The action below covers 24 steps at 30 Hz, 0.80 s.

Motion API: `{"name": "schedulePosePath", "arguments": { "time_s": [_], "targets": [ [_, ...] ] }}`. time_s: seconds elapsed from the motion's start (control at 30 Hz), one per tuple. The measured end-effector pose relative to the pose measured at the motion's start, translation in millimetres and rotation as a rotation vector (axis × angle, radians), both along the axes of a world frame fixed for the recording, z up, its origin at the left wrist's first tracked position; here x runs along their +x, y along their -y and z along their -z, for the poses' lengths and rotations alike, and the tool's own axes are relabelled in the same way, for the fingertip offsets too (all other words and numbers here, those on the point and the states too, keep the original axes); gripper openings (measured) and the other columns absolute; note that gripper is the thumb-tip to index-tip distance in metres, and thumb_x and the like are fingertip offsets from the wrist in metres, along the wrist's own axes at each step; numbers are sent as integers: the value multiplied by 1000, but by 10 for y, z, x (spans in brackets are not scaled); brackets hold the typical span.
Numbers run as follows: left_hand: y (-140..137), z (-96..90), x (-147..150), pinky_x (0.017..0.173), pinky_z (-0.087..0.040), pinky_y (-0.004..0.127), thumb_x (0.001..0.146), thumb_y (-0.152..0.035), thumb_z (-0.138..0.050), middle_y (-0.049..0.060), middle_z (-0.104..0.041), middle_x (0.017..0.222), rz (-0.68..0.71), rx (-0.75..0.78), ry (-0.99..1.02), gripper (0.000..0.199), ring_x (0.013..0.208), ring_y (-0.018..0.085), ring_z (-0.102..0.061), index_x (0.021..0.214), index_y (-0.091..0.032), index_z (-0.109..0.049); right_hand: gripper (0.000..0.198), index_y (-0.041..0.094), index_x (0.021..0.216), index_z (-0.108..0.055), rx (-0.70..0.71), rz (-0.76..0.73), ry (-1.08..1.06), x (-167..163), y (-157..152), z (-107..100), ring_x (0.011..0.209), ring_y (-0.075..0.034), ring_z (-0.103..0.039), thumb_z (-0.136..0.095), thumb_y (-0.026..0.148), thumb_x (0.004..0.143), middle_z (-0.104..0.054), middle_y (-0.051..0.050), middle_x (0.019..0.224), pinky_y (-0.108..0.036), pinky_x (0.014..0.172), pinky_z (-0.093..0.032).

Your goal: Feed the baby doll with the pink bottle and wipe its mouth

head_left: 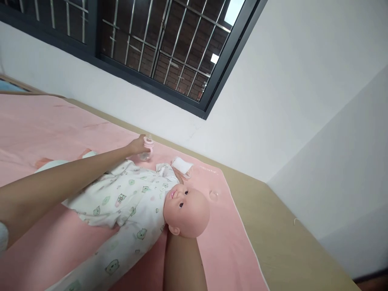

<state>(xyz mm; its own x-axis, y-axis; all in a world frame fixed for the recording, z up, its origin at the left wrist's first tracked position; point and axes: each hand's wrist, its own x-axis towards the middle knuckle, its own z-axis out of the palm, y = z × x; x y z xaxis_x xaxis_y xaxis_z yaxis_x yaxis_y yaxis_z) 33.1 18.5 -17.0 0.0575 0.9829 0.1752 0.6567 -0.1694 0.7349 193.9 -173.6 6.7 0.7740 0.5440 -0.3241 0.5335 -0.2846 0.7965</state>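
- As far as can be judged, the work stands partway: a pink sheet (236, 250) underlies all.
- Baby doll (136, 194): lies face up, head over the right forearm (183, 262), its support apparently done. Right hand hidden; its grip cannot be told.
- Left hand (136, 146): well apart from that forearm, closed around the pink-collared feeding bottle (148, 142) beside the doll's torso.
- White packet (182, 165): near the doll's arm.
- Clear cap-like piece (214, 195): lies beyond the head.
- Teat (149, 136): bare, not yet at the doll's mouth (172, 195).
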Motion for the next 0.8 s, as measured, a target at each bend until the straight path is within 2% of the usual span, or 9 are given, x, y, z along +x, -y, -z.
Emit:
{"name": "schedulePosePath", "arguments": {
  "time_s": [0.1,0.2,0.3,0.37,0.43,0.53,0.67,0.73,0.8],
  "targets": [
    [-11,19,-20,70,-50,32,63,-30,-68,14,-69,107,-20,-49,-22,92,88,29,-68,144,-9,-29,46,28,76,-79,17,0,-3,-22,18,-55,97,-48,-68,-75,-3,42,-77,-9,93,-58,97,-48],
    [-34,22,-41,70,-51,31,62,-31,-70,13,-69,107,-16,-66,-27,91,90,29,-69,143,-10,-32,39,29,71,-77,17,-59,1,-21,44,-66,92,-47,-70,-78,2,42,-77,-7,89,-57,94,-51],
    [-48,3,-65,69,-52,29,58,-31,-75,12,-70,103,-9,-80,-30,95,88,29,-70,141,-9,-34,25,28,64,-74,223,-168,-152,-8,67,-45,88,-45,-72,-81,14,45,-76,-6,84,-56,90,-53],
    [-41,-21,-87,66,-53,29,54,-30,-79,11,-70,99,-14,-101,-30,98,86,30,-70,139,-9,-37,19,27,64,-73,312,-146,-198,-2,75,-28,93,-45,-71,-78,17,48,-76,-7,85,-57,96,-49],
    [-16,-56,-117,63,-53,29,52,-28,-80,12,-70,97,-21,-129,-26,97,84,30,-71,138,-8,-38,23,25,67,-75,302,-51,-160,0,72,-12,105,-47,-67,-76,12,47,-75,-8,87,-55,105,-41],
    [57,-153,-174,63,-54,30,53,-24,-80,20,-68,106,-32,-157,-37,97,86,31,-71,137,-2,-36,33,22,77,-79,159,29,-56,6,42,18,115,-45,-62,-75,6,48,-75,-9,92,-51,110,-36],
    [230,-384,-195,82,-53,40,60,-27,-74,31,-58,126,-105,-19,-129,91,108,40,-63,137,3,-35,34,22,85,-78,-91,11,37,29,8,62,107,-41,-68,-74,10,54,-75,-8,98,-48,106,-41],
    [358,-515,-128,92,-48,41,69,-31,-68,25,-56,131,-119,101,-158,82,117,38,-58,139,-2,-36,29,24,76,-75,-29,-50,8,36,14,66,103,-42,-69,-75,9,50,-75,-6,93,-50,104,-44],
    [510,-624,14,91,-47,36,76,-32,-59,14,-64,124,-38,212,-161,65,110,30,-62,135,-11,-43,24,24,66,-71,135,-135,-79,36,25,60,100,-44,-69,-78,12,47,-75,-5,88,-56,100,-45]
  ]
}}
